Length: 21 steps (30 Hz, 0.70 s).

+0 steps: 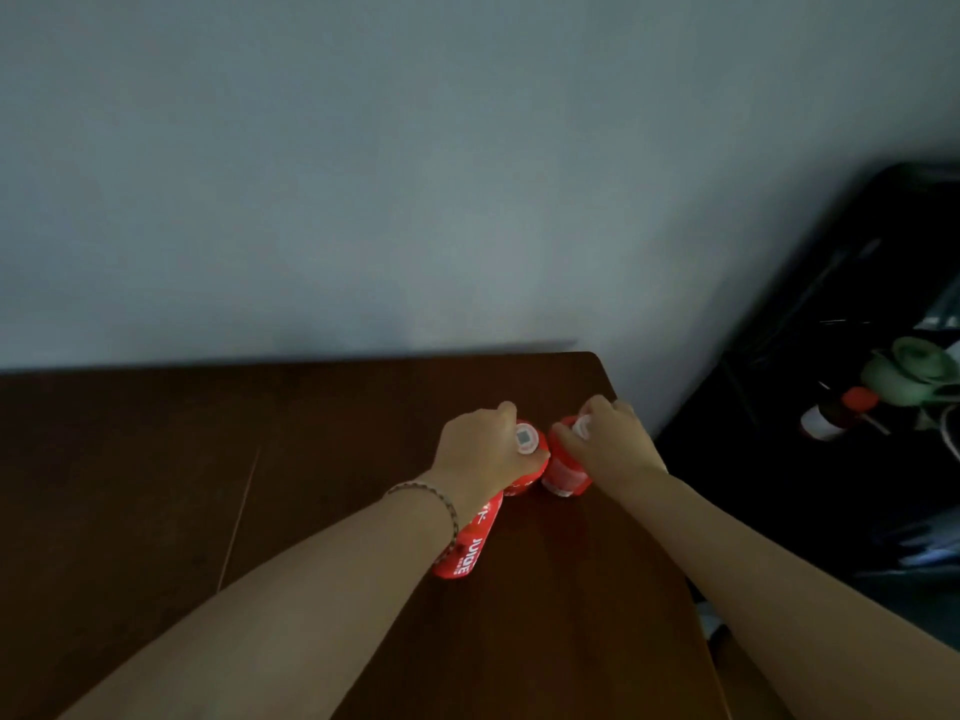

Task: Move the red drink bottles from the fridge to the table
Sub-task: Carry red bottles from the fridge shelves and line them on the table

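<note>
Two red drink bottles stand side by side on the dark brown table (311, 459) near its far right corner. My left hand (483, 449) grips the left red bottle (532, 462) around its white-capped top. Over the top of the right red bottle (566, 472), which touches the left one, my right hand (613, 439) is closed. A third red bottle (467, 548) with a "JUICE" label shows under my left wrist, partly hidden by it. I cannot tell if it stands or lies.
A pale wall (415, 174) rises right behind the table. The table's right edge (691, 589) runs close to my right forearm. Beyond it is a dark unit (831, 304) holding a green object (914, 366) and a small orange-capped bottle (836, 413).
</note>
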Each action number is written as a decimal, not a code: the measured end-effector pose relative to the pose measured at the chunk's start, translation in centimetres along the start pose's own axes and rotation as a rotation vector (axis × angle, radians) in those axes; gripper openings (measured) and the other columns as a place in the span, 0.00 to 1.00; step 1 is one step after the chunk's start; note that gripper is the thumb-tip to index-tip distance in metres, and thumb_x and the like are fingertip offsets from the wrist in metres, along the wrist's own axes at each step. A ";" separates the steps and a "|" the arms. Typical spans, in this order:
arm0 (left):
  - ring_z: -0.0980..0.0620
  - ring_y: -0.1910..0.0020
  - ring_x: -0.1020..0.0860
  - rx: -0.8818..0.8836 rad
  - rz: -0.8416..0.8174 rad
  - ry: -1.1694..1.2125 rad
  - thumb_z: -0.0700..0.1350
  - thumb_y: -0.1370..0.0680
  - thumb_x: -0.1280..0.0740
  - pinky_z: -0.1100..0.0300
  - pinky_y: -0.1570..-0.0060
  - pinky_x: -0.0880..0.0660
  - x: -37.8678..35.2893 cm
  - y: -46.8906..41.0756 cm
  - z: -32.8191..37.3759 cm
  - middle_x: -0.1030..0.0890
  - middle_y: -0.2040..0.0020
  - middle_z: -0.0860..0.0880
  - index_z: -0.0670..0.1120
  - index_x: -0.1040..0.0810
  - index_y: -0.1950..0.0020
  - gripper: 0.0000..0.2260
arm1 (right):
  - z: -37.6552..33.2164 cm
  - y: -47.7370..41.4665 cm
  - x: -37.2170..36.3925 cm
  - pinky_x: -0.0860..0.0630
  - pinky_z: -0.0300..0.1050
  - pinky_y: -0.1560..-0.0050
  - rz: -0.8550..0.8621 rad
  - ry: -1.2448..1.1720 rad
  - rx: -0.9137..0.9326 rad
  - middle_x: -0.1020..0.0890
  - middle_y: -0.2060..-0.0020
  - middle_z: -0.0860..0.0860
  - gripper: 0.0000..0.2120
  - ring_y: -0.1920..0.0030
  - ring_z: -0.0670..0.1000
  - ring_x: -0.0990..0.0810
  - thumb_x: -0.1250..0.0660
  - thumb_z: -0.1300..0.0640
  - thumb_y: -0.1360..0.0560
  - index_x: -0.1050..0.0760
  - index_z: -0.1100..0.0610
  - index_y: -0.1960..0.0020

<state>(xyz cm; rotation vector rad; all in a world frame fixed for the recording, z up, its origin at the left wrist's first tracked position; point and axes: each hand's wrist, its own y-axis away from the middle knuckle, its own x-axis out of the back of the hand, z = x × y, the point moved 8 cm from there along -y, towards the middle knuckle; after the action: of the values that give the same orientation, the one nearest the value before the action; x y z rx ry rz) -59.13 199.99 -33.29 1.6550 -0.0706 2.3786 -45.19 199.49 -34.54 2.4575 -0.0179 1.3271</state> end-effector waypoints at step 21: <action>0.47 0.41 0.27 0.172 0.088 0.176 0.50 0.31 0.25 0.54 0.43 0.28 1.4 2.5 -5.8 0.22 0.47 0.45 0.46 0.33 0.34 0.30 | 2.9 0.0 -2.7 0.29 0.55 0.34 -0.086 -0.125 0.096 0.34 0.29 0.52 0.49 0.32 0.54 0.29 0.21 0.53 0.37 0.46 0.51 0.26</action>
<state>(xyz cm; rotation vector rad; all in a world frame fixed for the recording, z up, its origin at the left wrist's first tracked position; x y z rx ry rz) -65.46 198.84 -33.82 1.5341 0.0971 2.6529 -44.37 198.20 -38.16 2.5869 0.1224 1.1629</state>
